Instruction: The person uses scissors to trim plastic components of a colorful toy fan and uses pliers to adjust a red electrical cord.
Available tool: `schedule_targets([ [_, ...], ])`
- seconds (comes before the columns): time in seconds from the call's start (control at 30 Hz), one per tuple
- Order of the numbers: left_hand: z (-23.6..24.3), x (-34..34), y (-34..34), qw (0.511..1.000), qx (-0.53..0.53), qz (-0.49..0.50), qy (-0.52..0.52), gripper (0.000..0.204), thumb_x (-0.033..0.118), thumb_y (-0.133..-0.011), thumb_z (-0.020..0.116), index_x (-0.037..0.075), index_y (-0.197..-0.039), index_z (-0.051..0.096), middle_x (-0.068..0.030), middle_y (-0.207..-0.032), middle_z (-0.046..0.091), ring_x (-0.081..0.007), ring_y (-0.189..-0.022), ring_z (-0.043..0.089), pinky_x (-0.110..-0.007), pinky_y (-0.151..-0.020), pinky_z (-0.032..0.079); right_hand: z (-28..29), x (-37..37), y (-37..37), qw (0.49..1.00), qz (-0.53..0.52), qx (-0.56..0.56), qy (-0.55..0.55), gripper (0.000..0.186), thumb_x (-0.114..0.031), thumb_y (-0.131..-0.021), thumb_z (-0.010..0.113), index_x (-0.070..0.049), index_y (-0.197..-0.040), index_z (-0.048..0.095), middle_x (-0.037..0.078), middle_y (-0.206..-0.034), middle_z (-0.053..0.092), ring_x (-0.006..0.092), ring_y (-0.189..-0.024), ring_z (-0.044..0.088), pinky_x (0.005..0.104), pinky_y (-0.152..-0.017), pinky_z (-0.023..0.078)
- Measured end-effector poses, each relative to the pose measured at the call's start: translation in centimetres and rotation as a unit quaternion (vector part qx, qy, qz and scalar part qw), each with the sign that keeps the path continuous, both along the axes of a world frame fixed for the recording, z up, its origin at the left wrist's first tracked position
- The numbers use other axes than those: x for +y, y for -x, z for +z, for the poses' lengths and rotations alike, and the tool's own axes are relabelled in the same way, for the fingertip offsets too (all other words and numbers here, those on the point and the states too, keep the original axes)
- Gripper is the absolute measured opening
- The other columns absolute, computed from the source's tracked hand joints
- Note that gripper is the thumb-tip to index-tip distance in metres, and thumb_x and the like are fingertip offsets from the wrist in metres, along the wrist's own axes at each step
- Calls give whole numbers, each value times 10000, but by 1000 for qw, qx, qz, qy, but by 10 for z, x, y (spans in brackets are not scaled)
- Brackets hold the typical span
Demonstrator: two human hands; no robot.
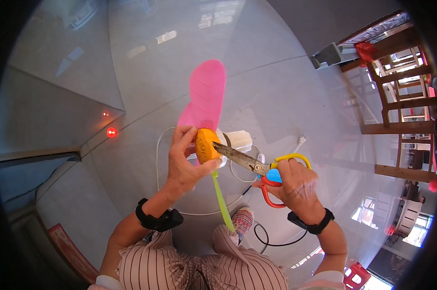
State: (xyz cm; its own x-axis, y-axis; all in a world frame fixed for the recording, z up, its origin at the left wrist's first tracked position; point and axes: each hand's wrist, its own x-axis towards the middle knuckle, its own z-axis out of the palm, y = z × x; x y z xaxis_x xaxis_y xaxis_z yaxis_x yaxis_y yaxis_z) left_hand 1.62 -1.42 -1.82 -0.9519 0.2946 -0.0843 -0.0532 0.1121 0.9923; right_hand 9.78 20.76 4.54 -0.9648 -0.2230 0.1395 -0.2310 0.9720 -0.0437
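A small electric fan with a pink blade (207, 92), a narrow light-green blade (222, 203) and a white motor housing (239, 140) is in front of me. My left hand (182, 164) grips the round orange hub cap (206, 146) at its centre, thumb below and fingers above. My right hand (296, 186) is closed around the scissors (250, 162), which have one yellow and one red handle loop and worn, stained blades. Their tip touches or lies just against the cap's right side. Part of a blue piece (275, 177) shows behind the scissor handles.
A white cord (194, 213) loops over the grey tiled floor (146, 87), and a white plug (301, 140) lies to the right. A black cable (283, 245) curls near my patterned shoe (243, 220). Wooden furniture (397, 126) stands at the right; a red light spot (112, 132) glows at the left.
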Motion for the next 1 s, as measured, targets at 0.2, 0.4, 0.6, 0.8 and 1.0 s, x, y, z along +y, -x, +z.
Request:
schedule_targets([
  [0.2,-6,-2,-3,998,-1,15,-53,626,104,-586,734,-106,-1112,468,-73,-1048,370,-148,-956,499,-244,-806,486,7,9,11,997,40,-58,26,538,-556,-606,708,-72,-717,500,17,-532,430,161,-419,449,284,-363,342],
  [0.4,-14,-6,-5,996,-18,-7,-88,668,101,-588,714,-117,-1159,443,-71,-1069,363,-156,-994,487,-254,-831,474,11,23,27,975,65,-176,122,544,-528,-559,752,-73,-646,468,44,-515,428,229,-438,430,303,-405,342],
  [0.6,-5,-4,-5,994,-60,-4,-89,693,228,-572,697,-87,-1149,480,-54,-1039,360,-154,-1002,452,-255,-860,455,17,29,40,948,90,-255,166,510,-494,-653,707,-23,-730,528,100,-524,488,258,-474,492,329,-465,390],
  [0.8,-6,-5,-8,988,-71,-3,-135,616,146,-589,690,-99,-1116,486,-45,-1017,346,-147,-997,443,-261,-854,453,15,32,41,927,80,-306,204,528,-512,-649,704,-15,-737,546,97,-509,466,250,-453,455,326,-456,373],
  [1.0,-5,-8,-9,990,-49,-4,-131,608,116,-586,683,-92,-1119,479,-47,-1023,345,-151,-999,440,-266,-861,451,14,26,34,951,79,-244,175,526,-525,-653,696,-32,-715,525,89,-525,486,227,-458,487,322,-444,378],
])
